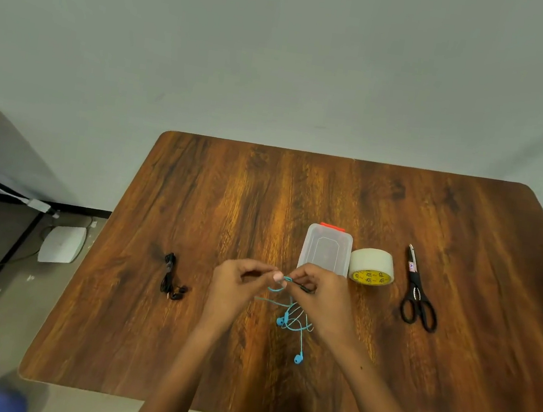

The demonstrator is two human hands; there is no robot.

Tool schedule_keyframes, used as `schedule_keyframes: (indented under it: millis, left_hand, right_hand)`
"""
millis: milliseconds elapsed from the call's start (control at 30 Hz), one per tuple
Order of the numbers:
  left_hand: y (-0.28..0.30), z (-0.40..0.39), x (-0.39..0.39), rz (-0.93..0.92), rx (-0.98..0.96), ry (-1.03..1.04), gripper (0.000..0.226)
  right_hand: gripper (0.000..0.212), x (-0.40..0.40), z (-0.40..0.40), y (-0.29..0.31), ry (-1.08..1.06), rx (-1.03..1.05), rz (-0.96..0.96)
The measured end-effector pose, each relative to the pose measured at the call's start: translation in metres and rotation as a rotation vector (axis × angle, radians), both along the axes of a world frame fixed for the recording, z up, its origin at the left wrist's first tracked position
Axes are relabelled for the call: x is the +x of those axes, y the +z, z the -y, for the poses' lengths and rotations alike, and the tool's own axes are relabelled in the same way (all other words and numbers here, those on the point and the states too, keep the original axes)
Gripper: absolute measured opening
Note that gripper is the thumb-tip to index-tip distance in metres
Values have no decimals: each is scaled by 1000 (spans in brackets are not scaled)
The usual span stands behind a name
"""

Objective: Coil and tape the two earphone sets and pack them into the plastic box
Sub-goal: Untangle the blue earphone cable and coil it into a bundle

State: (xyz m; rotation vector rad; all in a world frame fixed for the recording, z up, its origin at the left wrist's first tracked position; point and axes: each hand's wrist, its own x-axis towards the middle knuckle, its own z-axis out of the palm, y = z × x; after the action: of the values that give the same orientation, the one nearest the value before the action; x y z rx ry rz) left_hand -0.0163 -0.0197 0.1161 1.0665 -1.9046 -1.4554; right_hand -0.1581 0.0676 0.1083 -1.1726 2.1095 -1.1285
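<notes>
Just above the middle of the near half of the wooden surface (299,192), the blue earphone set (293,319) hangs from both hands, its cable pinched at the top where the fingertips meet and the rest trailing down toward the person. The left hand (235,287) holds one side of a small loop with thumb and forefinger curled onto the cable; the right hand (320,295) pinches the other side and seems to have the dark plug end between its fingers, though that part is too small to be sure of. Below the grip of both hands the loose cable falls in a loose tangle, one bud beside the tangle and the other lower down, nearest the person, so the long run of the cable lies straight back from the hands toward the body. Any further winding must likely gather that slack upward into the loop. The plastic box (326,249), lid on with a red clasp at its far end, lies just beyond the right hand, with the tape roll (372,265) beside it and the scissors (419,294) further right. The black earphone set (172,277) lies bundled, well apart, left of the left hand.
</notes>
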Motion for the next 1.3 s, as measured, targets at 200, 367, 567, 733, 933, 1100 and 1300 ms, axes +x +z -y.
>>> schedule_keyframes:
  millis: [200,367,567,733,933,1100,1300]
  left_hand:
    - [-3,0,-1,200,-413,-68,2]
    - [2,-5,-9,48,-206,19,8]
    - [10,-7,-17,-290,362,209,10]
    - [9,7,-7,-478,525,317,30]
    - [-2,27,11,-151,209,-54,52]
    - [-10,26,1,-22,-191,282,21]
    - [-5,41,15,-285,732,-64,14]
  right_hand:
    - [11,4,0,6,38,-1,-40]
    - [4,6,3,9,71,-6,-144]
    - [18,4,8,12,120,-7,-137]
    - [13,1,5,6,135,70,-300]
    - [12,-16,6,10,100,33,-357]
    - [14,-11,4,7,135,-1,-360]
    - [12,-25,-2,2,77,-14,-297]
